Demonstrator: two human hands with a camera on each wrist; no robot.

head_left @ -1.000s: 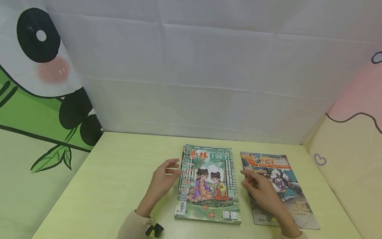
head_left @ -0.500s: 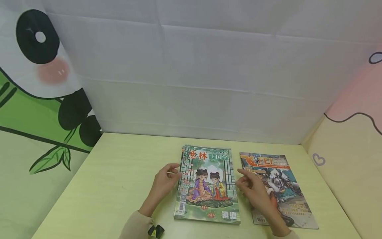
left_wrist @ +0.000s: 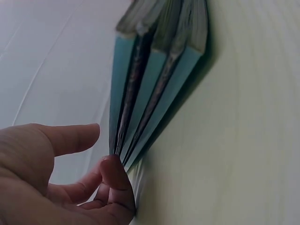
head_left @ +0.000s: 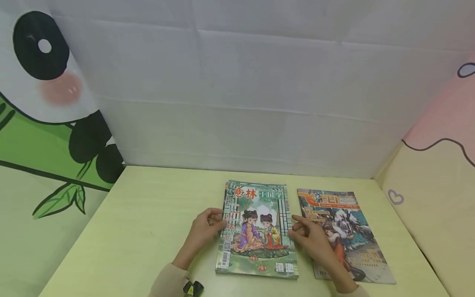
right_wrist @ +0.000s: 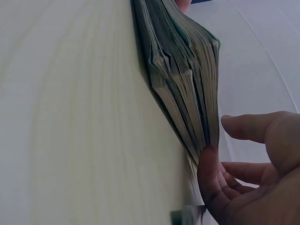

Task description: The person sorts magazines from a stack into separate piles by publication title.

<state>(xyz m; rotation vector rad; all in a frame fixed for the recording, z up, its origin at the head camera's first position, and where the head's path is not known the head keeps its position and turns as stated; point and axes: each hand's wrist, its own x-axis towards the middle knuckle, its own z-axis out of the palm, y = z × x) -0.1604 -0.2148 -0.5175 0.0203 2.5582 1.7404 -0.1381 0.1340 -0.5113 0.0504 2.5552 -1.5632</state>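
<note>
A stack of several magazines [head_left: 256,231] lies on the table, its top cover green with two cartoon figures. My left hand [head_left: 205,227] is at its left edge. In the left wrist view, one fingertip [left_wrist: 112,164] meets the spines [left_wrist: 140,98] while another finger stands apart from them. On the opposite side, my right hand [head_left: 311,239] is at the page edges. One fingertip [right_wrist: 208,154] touches the pages [right_wrist: 201,98] in the right wrist view, with another finger held away. Neither hand wraps round the stack.
A second magazine [head_left: 365,243] with an orange title band lies to the right, partly under the right forearm. The yellow table [head_left: 156,206] meets a white cloth wall [head_left: 252,136] behind, with printed panels at both sides.
My right hand has moved left from over the second magazine to the stack's right edge. My left hand has shifted slightly down along the left edge. The stack stays nearly in place.
</note>
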